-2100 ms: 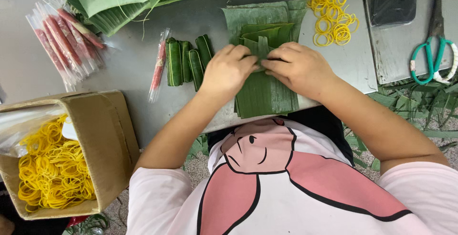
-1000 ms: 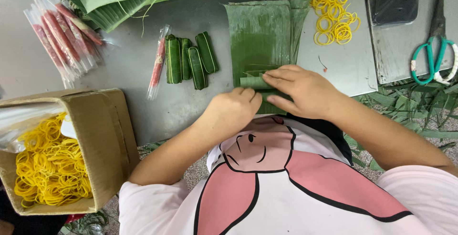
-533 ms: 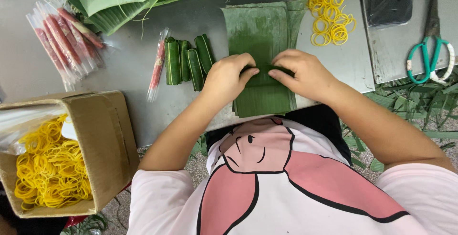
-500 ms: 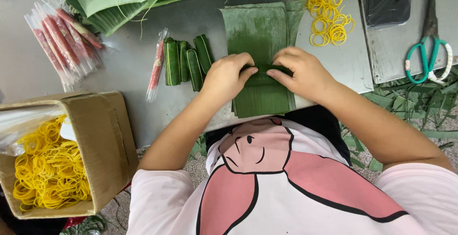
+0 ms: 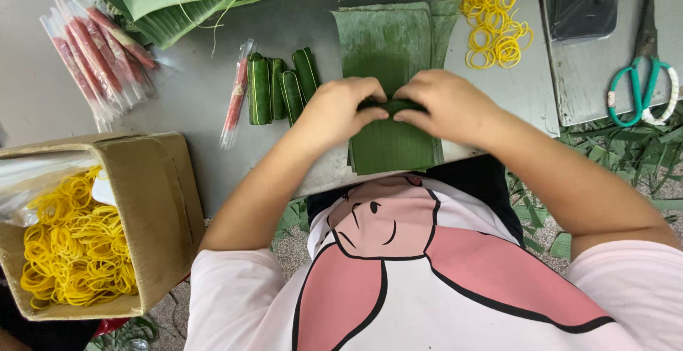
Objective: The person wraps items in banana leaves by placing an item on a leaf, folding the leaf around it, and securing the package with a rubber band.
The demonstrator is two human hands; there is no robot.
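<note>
The small green roll is sitting across the banana leaf strip on the grey table, and the left hand and right hand are pinching its ends. If the fingers are squeezing unevenly, the leaf could be splitting or the roll popping open beside the finished rolls.

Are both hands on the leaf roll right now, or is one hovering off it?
Touching. The head view shows left hand and right hand both pinching the leaf roll, fingertips pressed onto it over the flat banana leaves.
</note>
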